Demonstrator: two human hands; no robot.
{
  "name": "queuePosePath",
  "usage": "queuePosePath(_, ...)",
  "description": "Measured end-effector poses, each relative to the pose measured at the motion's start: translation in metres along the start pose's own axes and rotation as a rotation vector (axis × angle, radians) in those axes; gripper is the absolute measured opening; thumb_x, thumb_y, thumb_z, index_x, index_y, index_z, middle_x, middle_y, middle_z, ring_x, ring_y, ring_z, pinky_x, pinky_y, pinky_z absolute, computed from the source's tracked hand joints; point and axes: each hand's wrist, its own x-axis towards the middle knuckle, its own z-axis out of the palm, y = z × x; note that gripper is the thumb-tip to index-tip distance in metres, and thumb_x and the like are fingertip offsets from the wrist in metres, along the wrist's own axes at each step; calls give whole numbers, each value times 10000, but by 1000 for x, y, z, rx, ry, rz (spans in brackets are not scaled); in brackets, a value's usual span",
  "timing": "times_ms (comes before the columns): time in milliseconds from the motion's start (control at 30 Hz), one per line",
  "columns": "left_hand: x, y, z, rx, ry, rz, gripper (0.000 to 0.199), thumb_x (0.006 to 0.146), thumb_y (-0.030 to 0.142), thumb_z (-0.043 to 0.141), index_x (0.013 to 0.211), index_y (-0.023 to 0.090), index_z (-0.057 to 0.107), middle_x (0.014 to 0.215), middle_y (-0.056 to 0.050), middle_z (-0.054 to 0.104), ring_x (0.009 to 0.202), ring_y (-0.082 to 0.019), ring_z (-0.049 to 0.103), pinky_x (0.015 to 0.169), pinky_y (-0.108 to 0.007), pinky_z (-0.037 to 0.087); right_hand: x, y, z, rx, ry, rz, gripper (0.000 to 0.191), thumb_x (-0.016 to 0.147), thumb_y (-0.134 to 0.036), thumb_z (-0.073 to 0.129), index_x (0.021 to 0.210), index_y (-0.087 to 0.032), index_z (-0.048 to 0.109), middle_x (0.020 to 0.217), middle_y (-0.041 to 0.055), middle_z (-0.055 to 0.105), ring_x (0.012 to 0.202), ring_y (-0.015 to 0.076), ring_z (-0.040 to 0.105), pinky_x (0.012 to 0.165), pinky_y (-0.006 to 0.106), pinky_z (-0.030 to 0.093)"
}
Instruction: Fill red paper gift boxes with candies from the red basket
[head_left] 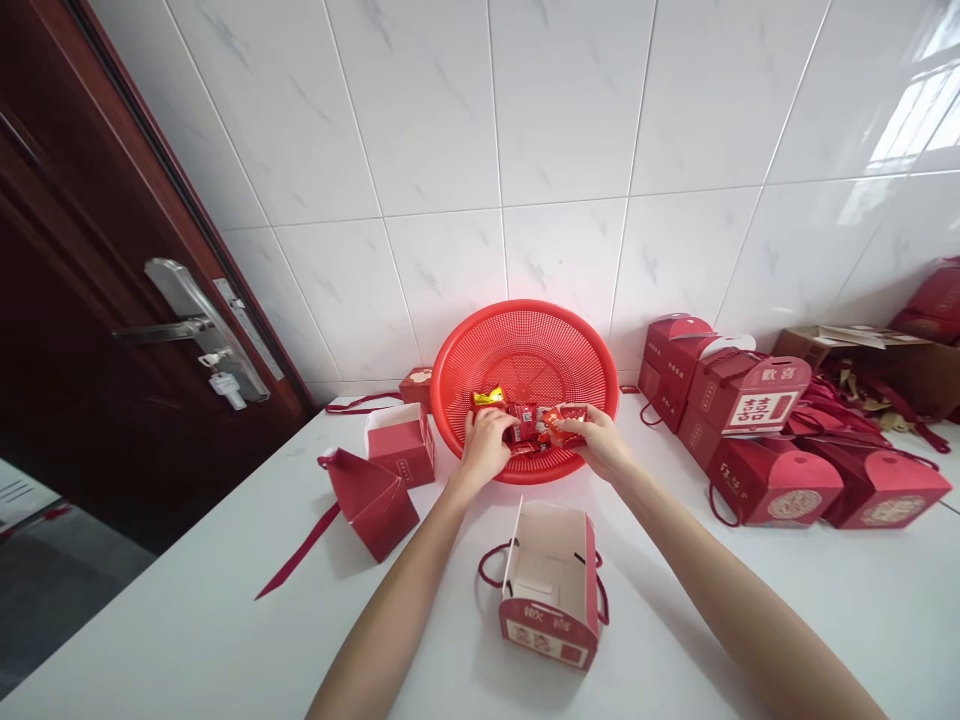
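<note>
A red plastic basket leans tilted against the tiled wall, with several wrapped sweets in its lower part. My left hand reaches in over the basket's front left, its fingers closed at the sweets beside a yellow and red packet; what they hold is hidden. At the right side of the sweets, my right hand pinches a red-orange wrapped sweet. Between my forearms an open red gift box with cord handles stands on the white table; the inside that shows has nothing in it.
Two red boxes, one open and one pointed with a ribbon, stand left of the basket. Several closed red boxes are grouped at the right, near a cardboard box. A dark door is at the left.
</note>
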Motion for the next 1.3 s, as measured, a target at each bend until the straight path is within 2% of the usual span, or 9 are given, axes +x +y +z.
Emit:
queuePosePath(100, 0, -4, -3, 51, 42, -23, 511, 608, -78, 521, 898, 249, 784, 1106, -87, 744, 1194, -347, 583, 1150, -651, 229, -3, 0, 6, 9, -18, 7, 353, 562, -150, 816, 853, -200, 621, 702, 23, 720, 616, 173, 677, 573, 277, 542)
queuePosePath(300, -10, -2, 2, 87, -16, 21, 182, 696, 146, 695, 822, 252, 773, 896, -47, 749, 1030, -294, 625, 1094, -520, 336, -5, 4, 7, -3, -3, 23, 341, 549, -135, 810, 828, -201, 626, 720, 23, 730, 608, 157, 662, 530, 252, 516)
queuePosePath(400, -15, -1, 5, 103, -50, 27, 232, 670, 243, 776, 901, 237, 776, 908, -69, 741, 1033, -319, 607, 1037, -513, 371, -4, 7, 5, -12, 10, 30, 311, 553, -130, 796, 807, -203, 632, 702, 22, 728, 591, 155, 662, 507, 244, 508)
queuePosePath(533, -19, 0, 10, 110, -44, 25, 199, 733, 188, 745, 925, 234, 757, 944, -79, 754, 1081, -328, 592, 1078, -571, 300, -3, 9, 3, -18, 15, 25, 315, 551, -117, 791, 816, -207, 647, 704, 21, 732, 602, 165, 675, 504, 249, 521)
queuePosePath(633, -20, -1, 14, 100, -4, 20, 185, 815, 160, 672, 965, 247, 736, 947, -67, 762, 1074, -304, 599, 1100, -582, 265, -1, 10, 2, -21, 13, 21, 333, 548, -116, 799, 832, -207, 650, 706, 22, 731, 600, 172, 676, 496, 258, 526)
queuePosePath(733, -20, -3, 16, 81, 56, -4, 215, 880, 147, 596, 1037, 245, 705, 1014, -70, 762, 1058, -280, 611, 1089, -552, 292, 0, 9, 2, -23, 19, 16, 357, 555, -117, 800, 868, -205, 652, 697, 19, 726, 594, 166, 673, 497, 252, 527)
queuePosePath(867, -20, -5, 18, 45, 123, -33, 187, 939, 157, 521, 1012, 237, 674, 1020, -57, 758, 993, -247, 643, 1060, -494, 336, 0, 10, 2, -26, 30, 15, 362, 561, -116, 794, 883, -202, 652, 692, 21, 726, 597, 160, 676, 506, 244, 531)
queuePosePath(1100, -22, -7, 23, -24, 219, -44, 173, 945, 183, 509, 928, 241, 670, 905, -31, 756, 905, -229, 665, 1056, -457, 352, 1, 10, 1, -25, 24, 14, 340, 545, -112, 788, 843, -210, 659, 679, 15, 722, 588, 171, 672, 493, 261, 534)
queuePosePath(1300, -22, -8, 23, -99, 323, -13, 193, 965, 238, 480, 984, 229, 672, 1000, -64, 752, 965, -236, 663, 1007, -411, 409, 0, 6, -1, 1, -10, -10, 346, 515, -127, 801, 826, -202, 668, 695, 16, 728, 619, 164, 672, 560, 265, 550)
